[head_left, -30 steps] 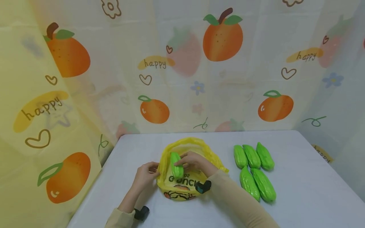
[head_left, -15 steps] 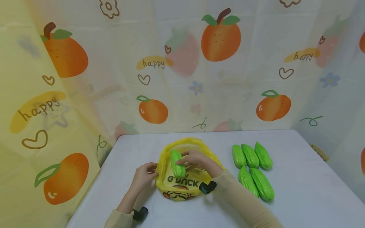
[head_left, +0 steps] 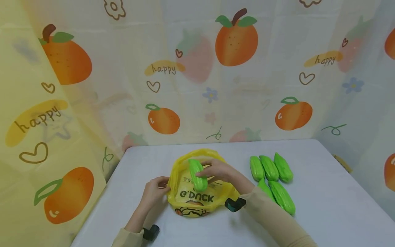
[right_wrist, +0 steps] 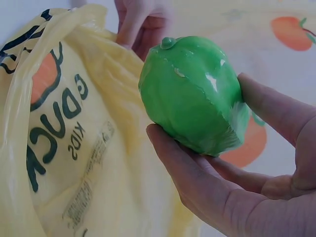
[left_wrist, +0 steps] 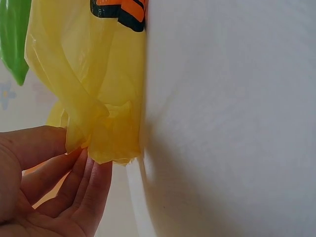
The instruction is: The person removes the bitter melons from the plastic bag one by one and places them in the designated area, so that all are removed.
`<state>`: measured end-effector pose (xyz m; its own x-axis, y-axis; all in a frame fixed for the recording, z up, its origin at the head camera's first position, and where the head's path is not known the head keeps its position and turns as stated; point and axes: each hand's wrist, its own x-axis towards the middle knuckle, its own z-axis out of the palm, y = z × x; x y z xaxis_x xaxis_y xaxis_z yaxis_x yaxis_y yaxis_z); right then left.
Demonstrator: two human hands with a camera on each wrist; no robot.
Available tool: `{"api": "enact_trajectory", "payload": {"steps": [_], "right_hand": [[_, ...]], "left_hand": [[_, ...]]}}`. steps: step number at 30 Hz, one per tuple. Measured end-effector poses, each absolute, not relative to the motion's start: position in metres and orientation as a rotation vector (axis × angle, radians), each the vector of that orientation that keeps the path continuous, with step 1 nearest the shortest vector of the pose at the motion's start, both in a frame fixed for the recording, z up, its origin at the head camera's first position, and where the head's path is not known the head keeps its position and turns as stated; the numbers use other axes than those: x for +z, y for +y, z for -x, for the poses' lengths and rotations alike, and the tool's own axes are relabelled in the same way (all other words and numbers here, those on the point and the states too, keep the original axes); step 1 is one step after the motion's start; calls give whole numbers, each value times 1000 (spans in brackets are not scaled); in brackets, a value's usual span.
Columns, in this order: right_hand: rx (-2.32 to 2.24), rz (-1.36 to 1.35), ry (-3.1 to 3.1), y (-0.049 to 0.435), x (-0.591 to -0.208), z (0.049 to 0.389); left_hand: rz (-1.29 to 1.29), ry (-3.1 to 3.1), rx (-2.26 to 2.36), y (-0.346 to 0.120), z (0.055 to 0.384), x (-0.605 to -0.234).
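A yellow plastic bag with "e'DUCK KIDS" print stands with its mouth spread wide on the white table. My left hand pinches the bag's left rim; in the left wrist view the thumb and fingers meet at the gathered plastic. Over the bag's opening, my right hand grips a green, glossy, ridged, cucumber-like vegetable between thumb and fingers. The right wrist view shows that vegetable end-on, with a small stub at its tip, beside the bag's printed inside.
Several similar green vegetables lie in two rows on the table right of the bag, the front row partly behind my right sleeve. A fruit-printed curtain stands along the back and sides.
My right hand has shifted right and slightly up with the green vegetable, uncovering more of the bag's print. The left hand stays at the rim. The head view has turned slightly right.
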<state>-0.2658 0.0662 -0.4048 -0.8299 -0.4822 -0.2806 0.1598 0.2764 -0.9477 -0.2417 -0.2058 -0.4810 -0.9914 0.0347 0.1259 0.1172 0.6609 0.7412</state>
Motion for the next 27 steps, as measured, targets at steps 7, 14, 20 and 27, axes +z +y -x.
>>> {"api": "enact_trajectory", "payload": {"steps": [7,14,20,27], "right_hand": [[-1578,270,2088,83,-397,261],[-1563,272,2133,98,-392,256],[-1551,232,2181,112,-386,250],[-1539,230,2217,130,-382,242]], "left_hand": [[124,-2770,-1254,-206,243,-482],[141,-2770,-1249,-206,243,-482],[137,-2769,-1257,-206,243,-482],[137,-2779,-1249,-206,245,-483]]}}
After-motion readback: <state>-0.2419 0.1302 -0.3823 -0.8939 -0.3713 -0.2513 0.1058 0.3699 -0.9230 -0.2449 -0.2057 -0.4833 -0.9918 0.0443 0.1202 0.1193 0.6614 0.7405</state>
